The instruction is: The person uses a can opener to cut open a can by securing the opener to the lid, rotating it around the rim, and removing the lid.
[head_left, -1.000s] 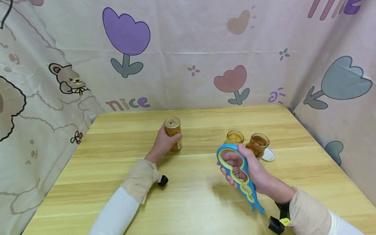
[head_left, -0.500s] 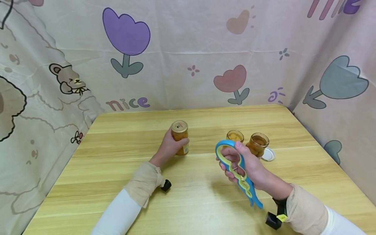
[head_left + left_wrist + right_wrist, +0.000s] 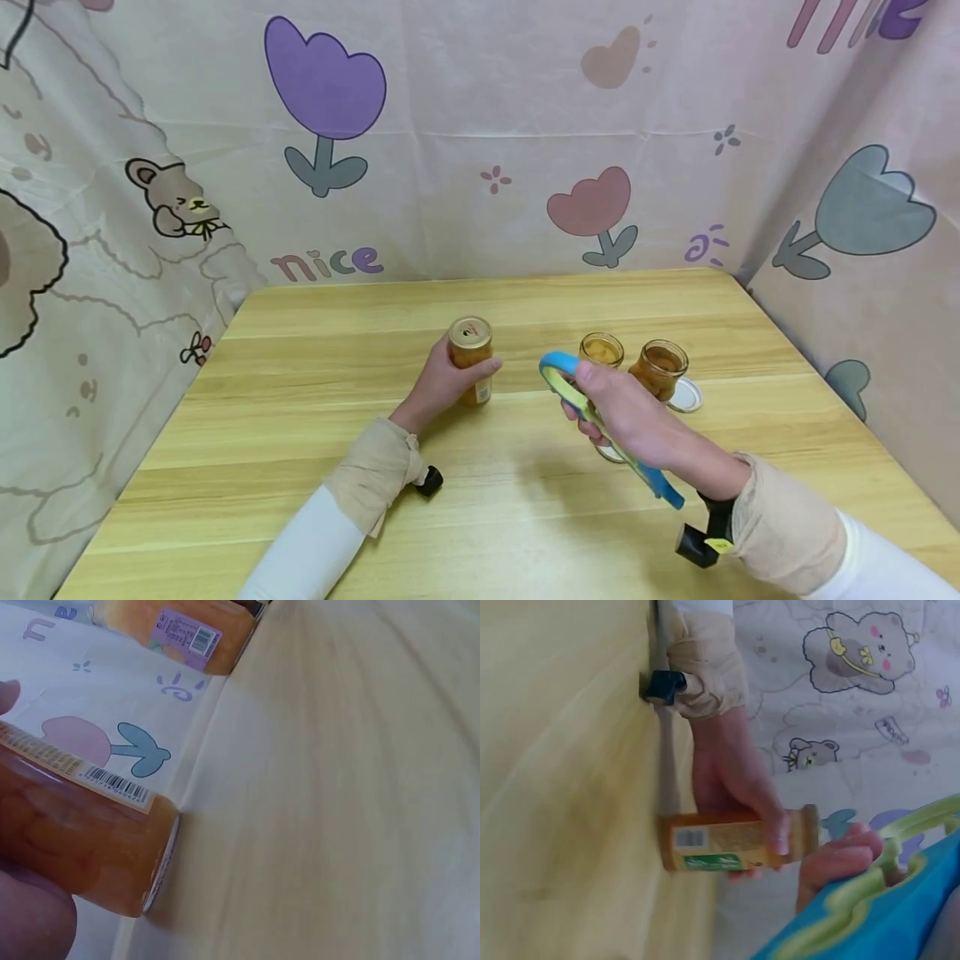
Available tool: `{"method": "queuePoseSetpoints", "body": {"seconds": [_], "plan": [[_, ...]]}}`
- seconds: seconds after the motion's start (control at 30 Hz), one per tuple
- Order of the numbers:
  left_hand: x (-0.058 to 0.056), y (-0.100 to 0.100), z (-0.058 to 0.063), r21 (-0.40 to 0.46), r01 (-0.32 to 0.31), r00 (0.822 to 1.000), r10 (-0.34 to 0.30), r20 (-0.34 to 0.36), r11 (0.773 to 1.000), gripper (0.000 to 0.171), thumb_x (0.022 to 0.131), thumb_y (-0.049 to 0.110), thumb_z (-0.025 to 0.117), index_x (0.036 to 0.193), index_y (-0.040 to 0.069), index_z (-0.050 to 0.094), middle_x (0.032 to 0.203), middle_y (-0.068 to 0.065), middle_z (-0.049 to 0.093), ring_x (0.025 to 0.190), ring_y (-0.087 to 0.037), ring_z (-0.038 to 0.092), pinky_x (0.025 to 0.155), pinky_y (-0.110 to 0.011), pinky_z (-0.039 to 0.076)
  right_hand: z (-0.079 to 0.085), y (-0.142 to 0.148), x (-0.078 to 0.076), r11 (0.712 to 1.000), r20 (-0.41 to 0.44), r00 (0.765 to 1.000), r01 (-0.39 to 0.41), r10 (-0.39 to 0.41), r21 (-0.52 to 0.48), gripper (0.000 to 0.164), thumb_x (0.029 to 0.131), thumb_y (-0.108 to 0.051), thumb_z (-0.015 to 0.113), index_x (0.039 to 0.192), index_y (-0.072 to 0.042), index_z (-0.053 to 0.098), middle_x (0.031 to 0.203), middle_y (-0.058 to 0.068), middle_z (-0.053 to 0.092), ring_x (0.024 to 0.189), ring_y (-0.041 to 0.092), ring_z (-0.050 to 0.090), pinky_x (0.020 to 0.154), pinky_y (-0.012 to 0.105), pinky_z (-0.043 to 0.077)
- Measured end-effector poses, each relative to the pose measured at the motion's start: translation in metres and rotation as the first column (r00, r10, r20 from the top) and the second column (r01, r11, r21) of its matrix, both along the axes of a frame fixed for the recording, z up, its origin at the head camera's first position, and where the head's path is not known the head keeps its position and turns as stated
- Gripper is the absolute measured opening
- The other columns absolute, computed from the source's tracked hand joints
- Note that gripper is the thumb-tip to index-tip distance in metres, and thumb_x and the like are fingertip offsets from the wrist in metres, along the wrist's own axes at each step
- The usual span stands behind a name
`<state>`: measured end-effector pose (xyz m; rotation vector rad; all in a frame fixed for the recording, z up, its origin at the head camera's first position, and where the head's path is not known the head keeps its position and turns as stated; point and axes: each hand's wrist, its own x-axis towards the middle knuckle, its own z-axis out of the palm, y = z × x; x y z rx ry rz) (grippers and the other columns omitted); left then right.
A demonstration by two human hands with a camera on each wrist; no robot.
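Observation:
My left hand (image 3: 438, 382) grips a lidded glass jar (image 3: 471, 357) of orange contents around its side, the jar upright with its base at or close to the tabletop. The left wrist view has that jar's barcode label (image 3: 116, 786) in sight. A blue and yellow jar opener (image 3: 558, 367) is held in my right hand (image 3: 630, 412), its looped end pointing toward the closed jar but apart from it. In the right wrist view, the opener's notched inner edge (image 3: 840, 900) shows up close. Part of the opener is hidden by my palm.
Two unlidded jars, a yellow one (image 3: 602, 348) and a brown one (image 3: 658, 371), stand behind my right hand. One white lid (image 3: 686, 395) lies beside the brown jar. Another lid (image 3: 611, 453) shows partly under my right hand. A printed curtain (image 3: 450, 208) borders the wooden table (image 3: 337, 333).
My left hand has brought the closed jar rightward and nearer to me. My right hand has turned over, tilting the jar opener edge-on, and a lid beneath it has come into view.

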<state>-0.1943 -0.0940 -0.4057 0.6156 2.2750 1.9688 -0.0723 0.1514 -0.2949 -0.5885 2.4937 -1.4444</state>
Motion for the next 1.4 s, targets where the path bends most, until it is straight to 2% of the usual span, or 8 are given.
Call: {"method": "queuePoseSetpoints", "body": {"seconds": [0.23, 0.33, 0.43, 0.53, 0.77, 0.87, 1.1, 1.4], "plan": [[0.004, 0.004, 0.002, -0.001, 0.052, 0.999, -0.052, -0.006, 0.999, 0.054, 0.083, 0.034, 0.074, 0.127, 0.018, 0.049, 0.113, -0.007, 0.059, 0.103, -0.024, 0.059, 0.090, -0.043, 0.049, 0.010, -0.009, 0.004, 0.950, -0.293, 0.956, 0.113, -0.023, 0.291, 0.034, 0.102, -0.048, 0.035, 0.112, -0.021, 0.053, 0.068, -0.002, 0.050, 0.050, 0.008, 0.045, 0.044, 0.027, 0.040], [0.005, 0.005, 0.003, -0.004, 0.058, 0.998, -0.058, -0.006, 0.998, 0.053, 0.083, 0.033, 0.074, 0.127, 0.017, 0.049, 0.114, -0.007, 0.059, 0.103, -0.024, 0.059, 0.090, -0.043, 0.048, 0.012, -0.016, 0.003, 0.893, -0.383, 0.923, 0.205, -0.040, 0.400, 0.052, 0.094, -0.062, 0.043, 0.120, -0.018, 0.051, 0.073, -0.005, 0.052, 0.057, 0.009, 0.050, 0.050, 0.027, 0.043], [0.007, 0.006, 0.003, -0.018, 0.064, 0.998, -0.064, 0.001, 0.998, 0.054, 0.082, 0.034, 0.075, 0.127, 0.018, 0.049, 0.114, -0.006, 0.060, 0.104, -0.024, 0.059, 0.091, -0.043, 0.048, 0.009, -0.021, -0.001, 0.829, -0.501, 0.866, 0.292, -0.017, 0.477, 0.073, 0.082, -0.077, 0.044, 0.117, -0.013, 0.051, 0.075, -0.006, 0.051, 0.058, 0.010, 0.048, 0.051, 0.026, 0.042], [0.008, 0.007, 0.002, -0.031, 0.081, 0.997, -0.081, 0.003, 0.996, 0.054, 0.082, 0.033, 0.075, 0.127, 0.018, 0.050, 0.114, -0.005, 0.060, 0.105, -0.023, 0.058, 0.093, -0.043, 0.047, 0.004, -0.024, -0.005, 0.775, -0.587, 0.810, 0.359, 0.019, 0.520, 0.083, 0.076, -0.085, 0.041, 0.112, -0.011, 0.051, 0.072, -0.007, 0.047, 0.055, 0.011, 0.045, 0.047, 0.025, 0.039], [0.008, 0.008, 0.000, -0.009, 0.138, 0.990, -0.138, -0.010, 0.990, 0.051, 0.085, 0.021, 0.074, 0.129, 0.013, 0.049, 0.118, -0.007, 0.059, 0.108, -0.023, 0.057, 0.096, -0.041, 0.045, -0.001, -0.031, -0.014, 0.730, -0.682, 0.730, 0.442, 0.045, 0.521, 0.077, 0.076, -0.086, 0.038, 0.095, -0.012, 0.048, 0.066, -0.005, 0.041, 0.047, 0.014, 0.040, 0.038, 0.025, 0.032], [0.009, 0.008, 0.001, -0.014, 0.145, 0.989, -0.145, -0.009, 0.989, 0.050, 0.086, 0.016, 0.072, 0.129, 0.010, 0.049, 0.119, -0.008, 0.058, 0.108, -0.024, 0.056, 0.096, -0.041, 0.045, 0.001, -0.036, -0.019, 0.706, -0.689, 0.722, 0.456, 0.063, 0.542, 0.077, 0.076, -0.086, 0.037, 0.090, -0.012, 0.046, 0.065, -0.004, 0.040, 0.046, 0.015, 0.039, 0.037, 0.026, 0.031], [0.024, 0.008, 0.024, 0.021, 0.176, 0.984, -0.176, -0.014, 0.984, 0.044, 0.084, 0.005, 0.070, 0.124, 0.002, 0.051, 0.113, -0.017, 0.061, 0.101, -0.023, 0.057, 0.094, -0.039, 0.046, 0.001, -0.050, -0.029, 0.662, -0.690, 0.721, 0.487, 0.064, 0.570, 0.083, 0.067, -0.093, 0.034, 0.082, -0.012, 0.042, 0.064, -0.001, 0.039, 0.043, 0.018, 0.038, 0.035, 0.029, 0.030], [0.025, 0.009, 0.024, -0.008, 0.218, 0.973, -0.218, -0.076, 0.976, 0.045, 0.089, 0.006, 0.066, 0.129, 0.002, 0.048, 0.114, -0.012, 0.059, 0.102, -0.021, 0.056, 0.091, -0.036, 0.048, -0.001, -0.065, -0.037, 0.613, -0.691, 0.720, 0.518, 0.064, 0.596, 0.080, 0.077, -0.087, 0.032, 0.087, -0.009, 0.046, 0.065, 0.003, 0.041, 0.046, 0.021, 0.041, 0.034, 0.032, 0.032]]}}
